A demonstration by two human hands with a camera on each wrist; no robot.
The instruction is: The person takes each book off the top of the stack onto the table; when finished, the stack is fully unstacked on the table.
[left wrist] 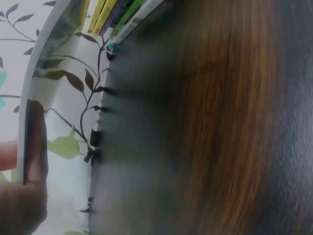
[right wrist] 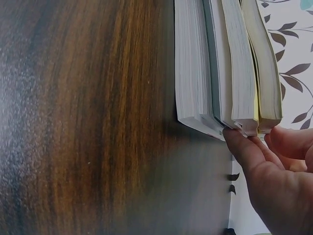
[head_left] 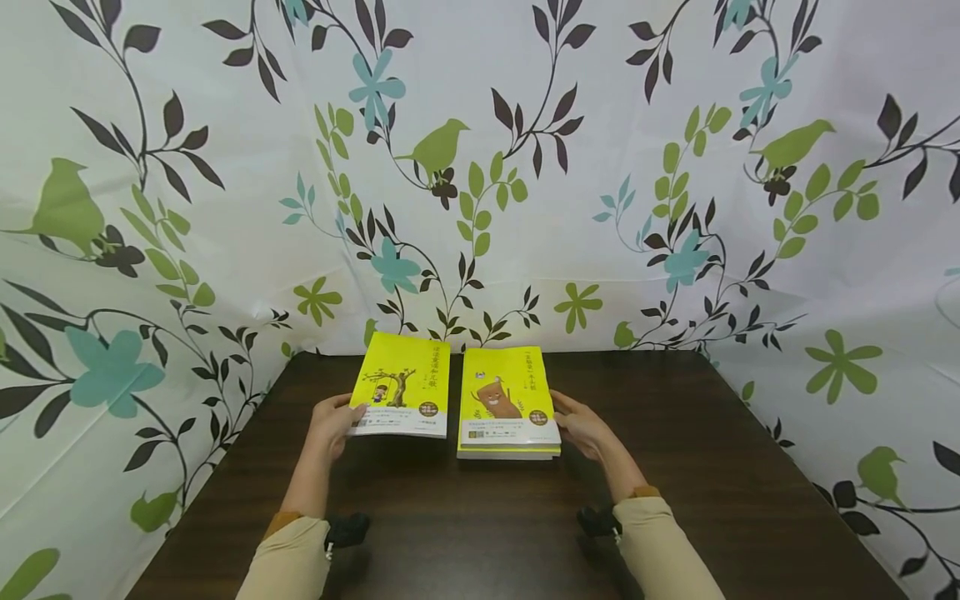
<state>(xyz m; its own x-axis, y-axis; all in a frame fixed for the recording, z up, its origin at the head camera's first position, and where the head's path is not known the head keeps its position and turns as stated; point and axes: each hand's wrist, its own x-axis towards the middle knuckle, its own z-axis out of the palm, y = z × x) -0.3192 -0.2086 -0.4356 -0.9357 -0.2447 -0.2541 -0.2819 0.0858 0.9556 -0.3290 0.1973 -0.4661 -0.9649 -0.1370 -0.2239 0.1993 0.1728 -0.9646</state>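
In the head view, my left hand [head_left: 332, 423] grips a yellow book [head_left: 405, 375] by its lower left edge; its cover has a tree and a swing. The left wrist view shows this book [left wrist: 25, 88] raised off the table, thumb on one face and fingers on the other. To its right lies a stack of books [head_left: 508, 454], topped by a yellow book [head_left: 501, 383] with a brown cartoon figure. My right hand [head_left: 588, 425] rests against the stack's right side. In the right wrist view, its fingertips [right wrist: 234, 139] touch the edges of the stacked books [right wrist: 239, 73].
A dark brown wooden table [head_left: 480, 525] lies beneath everything. Behind it and at both sides hangs a white cloth [head_left: 480, 100] printed with leaves, birds and flowers. Dark straps with small devices [head_left: 347, 530] sit at both wrists.
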